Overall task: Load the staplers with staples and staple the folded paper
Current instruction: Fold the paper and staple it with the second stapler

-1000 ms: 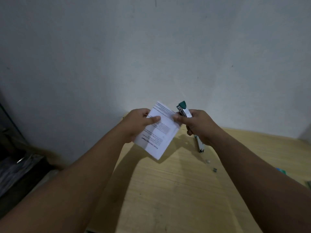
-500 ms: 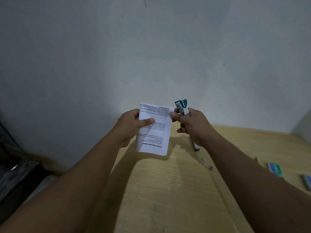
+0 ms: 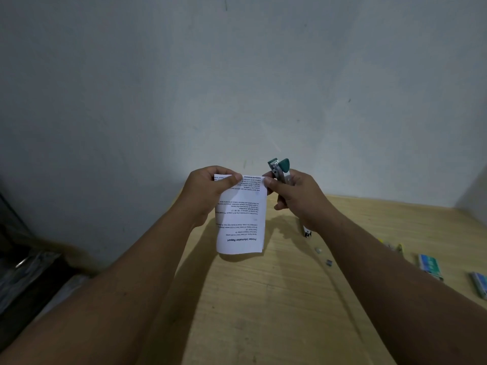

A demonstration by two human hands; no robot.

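Observation:
A folded white printed paper (image 3: 241, 219) hangs upright above the wooden table (image 3: 276, 299). My left hand (image 3: 208, 193) pinches its top left corner between thumb and fingers. My right hand (image 3: 297, 198) grips a green and silver stapler (image 3: 278, 169), whose head points up, and its thumb touches the paper's top right corner. The stapler's jaws stand just right of that corner, apart from the paper. A second silver stapler (image 3: 306, 231) lies on the table, mostly hidden behind my right wrist.
Small loose staple strips (image 3: 328, 262) lie right of my right forearm. Two green staple boxes (image 3: 429, 267) (image 3: 479, 284) and small yellow items (image 3: 399, 247) sit at the table's right. A plain wall stands behind; dark clutter lies past the table's left edge.
The paper has turned from tilted to hanging straight down. My left hand shifted its grip to the top left corner. The stapler stayed beside the top right corner.

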